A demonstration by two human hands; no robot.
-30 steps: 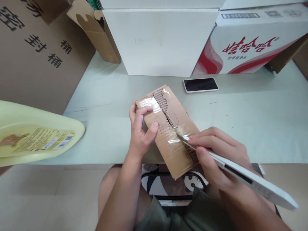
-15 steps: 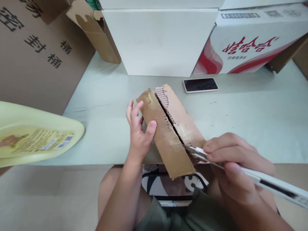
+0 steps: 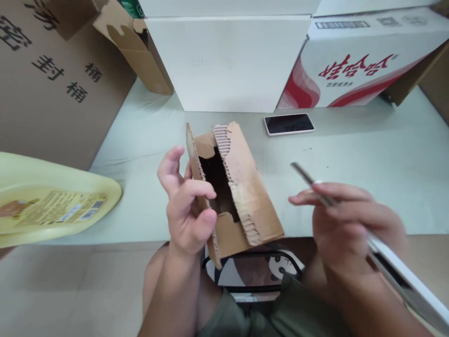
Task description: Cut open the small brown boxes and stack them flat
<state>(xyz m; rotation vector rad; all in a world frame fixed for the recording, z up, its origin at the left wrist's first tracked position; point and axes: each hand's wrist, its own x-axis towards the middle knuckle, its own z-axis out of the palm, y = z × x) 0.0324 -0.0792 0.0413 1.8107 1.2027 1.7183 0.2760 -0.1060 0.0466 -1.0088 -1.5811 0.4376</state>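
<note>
A small brown cardboard box [image 3: 254,187] lies at the table's front edge, its top slit lengthwise and its dark inside showing. My left hand [image 3: 191,210] grips the raised left flap [image 3: 196,161], with thumb and index finger curled over its torn edge. The other fingers are bent beside the flap. In my right hand [image 3: 354,224] is a white utility knife [image 3: 403,276], its blade out and pointing up and left. The knife is held apart from the box, to its right, and is a little blurred.
A phone [image 3: 289,123] lies behind the box. White cartons [image 3: 228,65] and a red-and-white carton [image 3: 345,70] stand at the back. On the left are a yellow bottle [image 3: 59,196], a large brown carton [image 3: 63,112] and a smaller open box [image 3: 147,61].
My left hand has moved left and swung the left flap of the box upright, so the slit gapes. My right hand has drawn the knife out of the slit, up and right.
</note>
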